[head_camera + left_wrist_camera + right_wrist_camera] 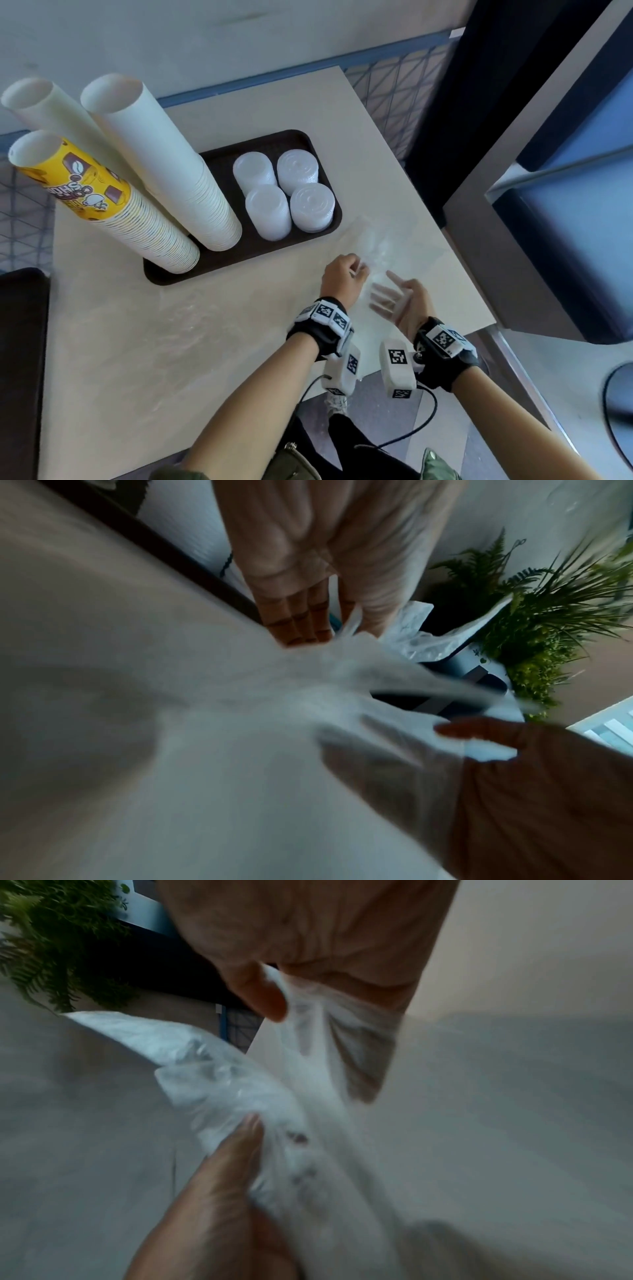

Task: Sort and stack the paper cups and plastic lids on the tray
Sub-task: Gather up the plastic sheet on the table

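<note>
Both forearms reach forward over the near right part of the desk (137, 342), wrists close together. The left hand (342, 279) is knuckles-up, its fingers curled and pinching the edge of a clear plastic bag (376, 240) that lies crumpled on the desk just beyond the hands. The right hand (402, 299) is turned palm-up and leftward, its fingers (383, 298) spread apart and straight inside or under the thin film, which veils them. To the far left sits the brown tray (308, 144): three tall cup stacks (178, 178) lean on its left part, and four lid stacks (284, 192) stand in a square on its right part.
</note>
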`<state>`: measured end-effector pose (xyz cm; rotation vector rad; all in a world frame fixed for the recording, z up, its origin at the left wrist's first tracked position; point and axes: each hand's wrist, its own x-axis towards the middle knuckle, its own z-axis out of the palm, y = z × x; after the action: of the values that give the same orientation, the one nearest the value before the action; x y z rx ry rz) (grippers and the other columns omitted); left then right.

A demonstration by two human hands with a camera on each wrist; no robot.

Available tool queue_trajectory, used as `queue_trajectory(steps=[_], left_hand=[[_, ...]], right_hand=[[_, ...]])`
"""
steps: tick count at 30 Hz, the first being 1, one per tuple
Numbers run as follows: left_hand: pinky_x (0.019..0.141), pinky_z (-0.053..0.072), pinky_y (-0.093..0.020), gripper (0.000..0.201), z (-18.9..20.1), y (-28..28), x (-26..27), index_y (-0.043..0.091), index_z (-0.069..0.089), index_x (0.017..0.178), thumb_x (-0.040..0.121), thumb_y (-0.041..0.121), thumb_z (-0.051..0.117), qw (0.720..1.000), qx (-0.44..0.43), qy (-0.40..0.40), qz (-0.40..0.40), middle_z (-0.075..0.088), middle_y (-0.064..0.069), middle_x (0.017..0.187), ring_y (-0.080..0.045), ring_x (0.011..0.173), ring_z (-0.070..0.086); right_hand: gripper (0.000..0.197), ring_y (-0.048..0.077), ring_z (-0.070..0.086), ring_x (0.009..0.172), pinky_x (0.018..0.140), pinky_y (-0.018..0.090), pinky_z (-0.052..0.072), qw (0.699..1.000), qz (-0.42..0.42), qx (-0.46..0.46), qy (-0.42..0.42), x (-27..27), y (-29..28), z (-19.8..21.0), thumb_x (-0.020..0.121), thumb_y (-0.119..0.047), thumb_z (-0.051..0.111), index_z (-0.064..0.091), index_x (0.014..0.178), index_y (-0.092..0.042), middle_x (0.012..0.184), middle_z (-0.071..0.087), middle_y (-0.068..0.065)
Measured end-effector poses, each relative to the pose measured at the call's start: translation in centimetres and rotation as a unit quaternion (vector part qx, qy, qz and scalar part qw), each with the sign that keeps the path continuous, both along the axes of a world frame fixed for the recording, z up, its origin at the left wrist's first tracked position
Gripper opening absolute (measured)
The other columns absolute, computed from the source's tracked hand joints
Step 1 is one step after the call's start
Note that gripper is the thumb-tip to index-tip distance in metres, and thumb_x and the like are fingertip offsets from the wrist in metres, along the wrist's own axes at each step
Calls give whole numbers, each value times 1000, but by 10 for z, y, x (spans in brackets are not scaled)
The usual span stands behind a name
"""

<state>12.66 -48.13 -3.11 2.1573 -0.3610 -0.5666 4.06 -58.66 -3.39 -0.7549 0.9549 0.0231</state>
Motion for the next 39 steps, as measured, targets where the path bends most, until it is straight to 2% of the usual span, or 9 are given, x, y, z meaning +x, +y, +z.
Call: queue_trajectory(steps=[3, 5, 7, 11, 15, 20, 28, 34, 39], left_hand=[[82, 49, -32, 17, -1, -3, -10, 4, 64, 89, 90, 19, 55, 997, 5, 39, -67, 68, -15, 95, -31, 89, 63], [89, 49, -34, 19, 3, 2, -17, 7, 66, 99, 90, 13, 51, 990, 7, 70, -122, 70, -14, 102, -29, 97, 63], [97, 46, -31, 28, 10, 16, -19, 7, 65, 111, 90, 7, 47, 986, -14, 99, -133, 68, -12, 112, -24, 107, 62], [98, 43, -24, 37, 14, 81, -16, 8, 60, 121, 89, 2, 42, 996, -4, 56, -67, 64, -9, 122, -19, 113, 59], [101, 40, -31, 44, 3, 180, -12, 13, 51, 129, 86, 6, 48, 977, 208, -45, -21, 42, -7, 141, -22, 130, 40], [95, 43, -39, 67, -8, 279, -26, 24, 27, 142, 83, 26, 59, 918, 393, -32, -44, 19, -11, 149, -29, 132, 30], [78, 44, -38, 19, -19, 296, 7, 5, 57, 102, 91, 17, 49, 963, 263, -46, 30, 51, -13, 110, -31, 101, 56], [74, 43, -32, 15, 9, 293, 30, 3, 57, 88, 87, 19, 57, 988, 119, -64, 78, 63, -11, 96, -29, 86, 60], [69, 39, -22, 13, 32, 276, 30, 3, 59, 86, 84, 16, 61, 998, 30, -44, 37, 65, -9, 94, -23, 78, 61]], right_hand=[[53, 22, 65, 68, 66, 32, 55, 998, 54, 11, -11, 10, 11, 4, 82, -56, 44, 60, 108, -12, 82, 67, 10], [66, 21, 68, 71, 67, 31, 58, 993, 114, -11, -14, 16, 17, 3, 72, -61, 52, 63, 102, -4, 85, 68, 13], [56, 20, 69, 67, 59, 28, 58, 994, 100, -32, 22, 17, 21, -6, 79, -43, 62, 56, 114, 0, 83, 69, 13], [43, 25, 67, 74, 59, 32, 57, 996, 79, -21, 43, 17, 20, -16, 95, 5, 30, 39, 136, -3, 81, 71, 12], [47, 28, 61, 83, 69, 35, 53, 989, 120, -55, 63, 16, 29, -10, 94, 10, 25, 38, 137, -2, 126, 53, 26], [46, 29, 64, 82, 66, 36, 54, 983, 130, -99, 82, 10, 42, -11, 94, 9, 24, 38, 136, -2, 122, 54, 29], [43, 47, 45, 122, 86, 44, 44, 976, 135, -145, 94, 5, 87, 6, 98, 3, 20, 37, 137, 0, 136, 41, 34], [46, 41, 53, 108, 75, 36, 47, 977, 79, -154, 122, -15, 132, 9, 95, 9, 21, 41, 135, -1, 133, 47, 31], [46, 41, 53, 110, 86, 43, 46, 983, 85, -125, 108, -9, 182, 12, 95, 9, 23, 41, 136, -3, 133, 47, 30]])
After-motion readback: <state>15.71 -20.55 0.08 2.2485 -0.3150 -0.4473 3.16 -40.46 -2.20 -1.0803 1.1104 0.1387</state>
